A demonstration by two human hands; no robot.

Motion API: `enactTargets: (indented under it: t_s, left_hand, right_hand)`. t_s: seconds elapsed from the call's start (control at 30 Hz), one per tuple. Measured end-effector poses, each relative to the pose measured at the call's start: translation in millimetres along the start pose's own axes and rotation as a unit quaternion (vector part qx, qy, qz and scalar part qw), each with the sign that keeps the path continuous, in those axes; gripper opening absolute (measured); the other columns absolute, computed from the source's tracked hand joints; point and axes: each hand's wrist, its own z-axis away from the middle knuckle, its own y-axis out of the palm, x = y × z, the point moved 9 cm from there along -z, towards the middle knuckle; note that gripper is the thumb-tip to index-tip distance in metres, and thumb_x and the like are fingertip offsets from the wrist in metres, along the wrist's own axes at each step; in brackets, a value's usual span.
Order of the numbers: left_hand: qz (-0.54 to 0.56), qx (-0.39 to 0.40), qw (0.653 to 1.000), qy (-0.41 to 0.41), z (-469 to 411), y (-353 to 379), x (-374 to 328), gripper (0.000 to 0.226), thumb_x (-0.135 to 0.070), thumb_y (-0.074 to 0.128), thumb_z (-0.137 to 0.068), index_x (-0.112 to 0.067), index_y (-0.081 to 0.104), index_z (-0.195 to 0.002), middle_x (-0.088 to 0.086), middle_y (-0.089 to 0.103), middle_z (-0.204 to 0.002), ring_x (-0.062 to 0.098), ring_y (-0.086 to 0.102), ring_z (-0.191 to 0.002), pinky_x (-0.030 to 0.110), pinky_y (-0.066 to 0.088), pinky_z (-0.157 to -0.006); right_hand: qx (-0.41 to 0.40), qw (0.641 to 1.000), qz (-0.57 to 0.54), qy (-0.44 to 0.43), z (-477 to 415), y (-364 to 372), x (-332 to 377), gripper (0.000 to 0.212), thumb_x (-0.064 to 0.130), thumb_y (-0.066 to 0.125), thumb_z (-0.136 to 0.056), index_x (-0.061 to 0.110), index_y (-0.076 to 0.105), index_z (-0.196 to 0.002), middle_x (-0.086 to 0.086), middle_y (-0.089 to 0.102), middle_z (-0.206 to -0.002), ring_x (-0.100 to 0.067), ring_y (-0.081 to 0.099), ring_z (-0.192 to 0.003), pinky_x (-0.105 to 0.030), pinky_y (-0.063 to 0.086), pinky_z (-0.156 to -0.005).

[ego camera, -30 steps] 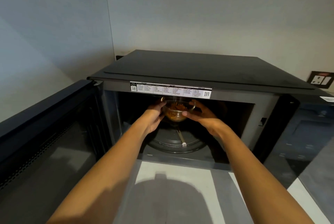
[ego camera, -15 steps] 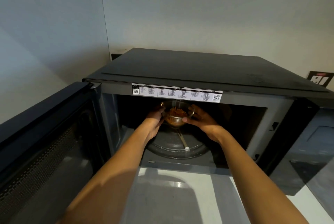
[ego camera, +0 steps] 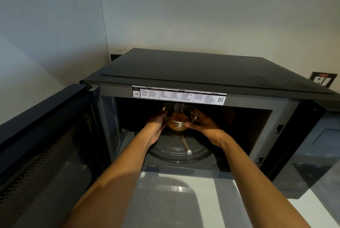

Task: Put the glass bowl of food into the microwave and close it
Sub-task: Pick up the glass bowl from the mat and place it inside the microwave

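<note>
- The left hand (ego camera: 156, 126) and the right hand (ego camera: 204, 126) formed one grip, fingers clamped on opposite sides of the glass bowl (ego camera: 179, 117), probably to keep it level so the food would not shift.
- The bowl held a reddish-orange food (ego camera: 177, 117) and sat deep inside the cavity of the microwave (ego camera: 202, 73), over the glass turntable (ego camera: 181, 151); I could not tell whether its base was touching the plate or just above it.
- Both forearms reached straight in through the opening, likely to bring the bowl down near the middle of the turntable.
- The microwave door (ego camera: 46, 145) stood swung wide on the left, clear of the arms; closing it was not yet done.
- A printed label (ego camera: 179, 95) ran along the frame above the opening.
- The pale surface (ego camera: 211, 200) lay in front, below the arms.
</note>
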Motion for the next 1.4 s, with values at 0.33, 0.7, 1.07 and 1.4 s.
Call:
enactTargets:
  t_s: [0.33,0.7,1.07,1.4]
  left_hand:
    - [0.008,-0.006,1.000,0.004,-1,0,1,0.039,-0.010,0.042,-0.099,-0.008,0.045,-0.138,0.016,0.049,-0.142,0.028,0.044,-0.134,0.036,0.037,-0.110]
    - [-0.001,0.006,1.000,0.008,0,-1,4,0.038,-0.009,0.044,-0.098,-0.008,0.047,-0.136,0.017,0.051,-0.140,0.028,0.046,-0.132,0.034,0.040,-0.102]
    - [-0.036,-0.022,0.999,0.026,0,-2,-2,0.039,-0.014,0.044,-0.099,-0.007,0.047,-0.137,0.016,0.051,-0.140,0.028,0.047,-0.131,0.034,0.042,-0.100]
    - [-0.057,-0.041,0.997,0.045,-1,-5,-7,0.037,-0.012,0.044,-0.098,-0.005,0.048,-0.134,0.018,0.052,-0.138,0.029,0.050,-0.126,0.034,0.044,-0.096]
  right_hand:
    - [0.006,1.000,0.014,0.004,-2,0,-2,0.066,0.013,0.073,-0.077,0.024,0.042,-0.134,0.001,0.052,-0.132,-0.018,0.045,-0.125,-0.034,0.036,-0.106]
    - [0.014,1.000,0.026,0.000,8,4,7,0.069,0.009,0.070,-0.079,0.020,0.036,-0.138,-0.007,0.048,-0.140,-0.020,0.043,-0.129,-0.029,0.036,-0.103]
    - [0.017,1.000,0.022,-0.004,13,7,10,0.067,0.008,0.069,-0.080,0.021,0.037,-0.137,0.005,0.052,-0.123,-0.011,0.047,-0.117,-0.012,0.042,-0.085]
    - [0.013,1.000,0.016,-0.005,15,9,12,0.073,0.001,0.068,-0.079,0.016,0.033,-0.141,-0.008,0.050,-0.137,-0.013,0.048,-0.119,-0.021,0.041,-0.095]
